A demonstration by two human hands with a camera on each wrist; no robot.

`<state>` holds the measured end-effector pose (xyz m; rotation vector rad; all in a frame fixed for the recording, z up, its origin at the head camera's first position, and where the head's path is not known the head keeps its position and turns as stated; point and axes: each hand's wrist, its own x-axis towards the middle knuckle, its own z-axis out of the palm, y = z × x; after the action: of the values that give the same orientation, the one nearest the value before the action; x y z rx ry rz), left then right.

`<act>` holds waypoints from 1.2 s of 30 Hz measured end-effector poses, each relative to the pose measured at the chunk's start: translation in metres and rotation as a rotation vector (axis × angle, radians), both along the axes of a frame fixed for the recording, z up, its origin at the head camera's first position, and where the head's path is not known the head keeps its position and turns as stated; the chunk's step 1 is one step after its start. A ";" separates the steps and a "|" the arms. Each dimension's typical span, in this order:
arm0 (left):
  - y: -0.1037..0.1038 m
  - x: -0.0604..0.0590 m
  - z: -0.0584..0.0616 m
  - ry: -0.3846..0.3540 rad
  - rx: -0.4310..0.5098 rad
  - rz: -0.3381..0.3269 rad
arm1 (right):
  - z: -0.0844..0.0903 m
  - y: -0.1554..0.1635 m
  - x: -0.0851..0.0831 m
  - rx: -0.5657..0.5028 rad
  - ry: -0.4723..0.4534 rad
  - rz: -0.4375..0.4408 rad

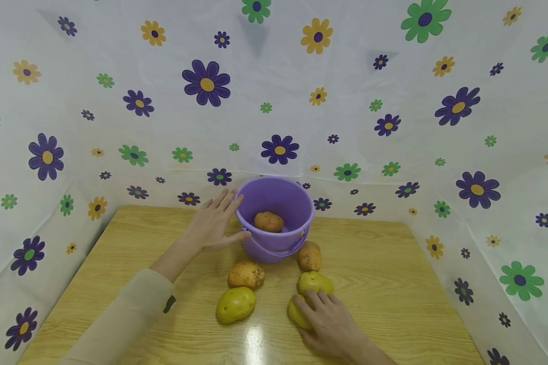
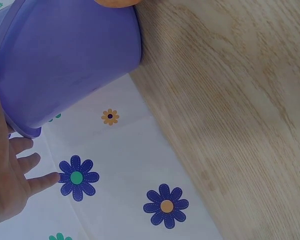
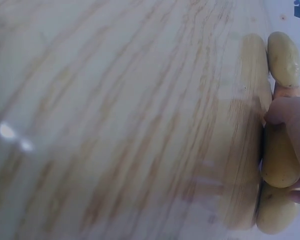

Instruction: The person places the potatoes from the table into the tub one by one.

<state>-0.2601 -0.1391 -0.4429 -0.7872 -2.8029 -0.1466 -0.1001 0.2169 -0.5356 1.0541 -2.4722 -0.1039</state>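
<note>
**Potatoes beside a purple bucket**

A flowered sheet [image 1: 392,76] fills the upper frame as a backdrop; below it a wooden worktop [image 1: 392,284] spans the lower half. At centre stands the bucket [image 1: 274,203] with one potato [image 1: 269,221] inside. The left hand [image 1: 214,223] rests against its side, fingers straight. At lower centre the right hand [image 1: 331,317] curls over a yellow potato [image 1: 298,313], holding it. Three more lie near. The glossy wood looks slippery: a loose grip could let it roll.
</note>
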 end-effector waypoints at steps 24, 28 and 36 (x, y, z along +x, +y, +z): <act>0.001 0.000 0.000 0.030 -0.007 -0.003 | 0.002 -0.003 -0.001 0.021 -0.025 0.023; 0.001 0.000 0.000 0.031 -0.006 -0.003 | 0.005 -0.004 -0.002 0.014 -0.031 0.023; 0.001 0.000 0.000 0.046 -0.006 -0.004 | 0.013 -0.007 -0.010 -0.002 0.018 0.065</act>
<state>-0.2603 -0.1383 -0.4434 -0.7874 -2.7602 -0.1187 -0.1104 0.2098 -0.5230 1.1263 -2.4193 -0.0895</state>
